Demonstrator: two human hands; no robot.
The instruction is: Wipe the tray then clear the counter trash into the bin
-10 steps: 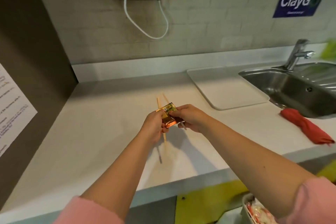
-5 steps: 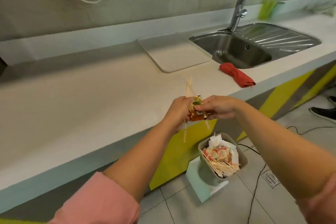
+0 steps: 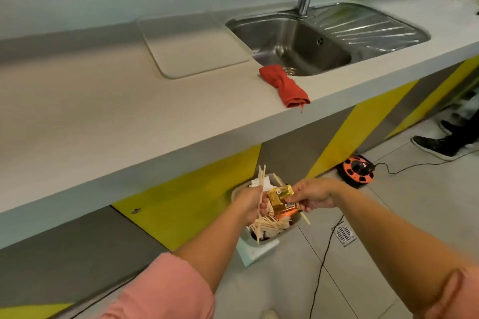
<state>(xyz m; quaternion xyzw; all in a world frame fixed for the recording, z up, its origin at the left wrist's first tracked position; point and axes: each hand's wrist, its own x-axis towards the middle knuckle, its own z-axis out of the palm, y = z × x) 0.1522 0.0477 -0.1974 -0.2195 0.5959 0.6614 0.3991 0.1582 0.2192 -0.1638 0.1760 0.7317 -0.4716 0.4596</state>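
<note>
1. The step in hand is the second half of the task: carrying counter trash to the bin. The tray (image 3: 197, 44) lies flat and bare on the counter (image 3: 103, 116) just left of the sink (image 3: 293, 41), with a crumpled red cloth (image 3: 285, 85) near the counter's front edge. From that I judge the wiping done.
2. Both hands are low, in front of the counter and close together, directly above the bin (image 3: 270, 239) on the floor.
3. The left hand (image 3: 250, 202) is curled round a few wooden sticks (image 3: 261, 181), which stand up out of the fist and poke down below it.
4. The right hand (image 3: 313, 195) pinches the gold and orange wrappers (image 3: 281, 199) by their right edge. One more thin stick juts down beneath this hand. Whether the left hand also touches the wrappers I cannot tell.
5. The bin is already heaped with similar sticks and paper, nearly to the rim.
6. The next move calls for simply opening both grips while they are centred over the bin mouth. Because the heap is high and the sticks are long and light, they could bounce or slide over the rim, so a low release with the sticks laid along the pile looks safer than a drop from height.
7. The part of the counter in view shows no other litter. A glance back along it would confirm that nothing remains.
</note>
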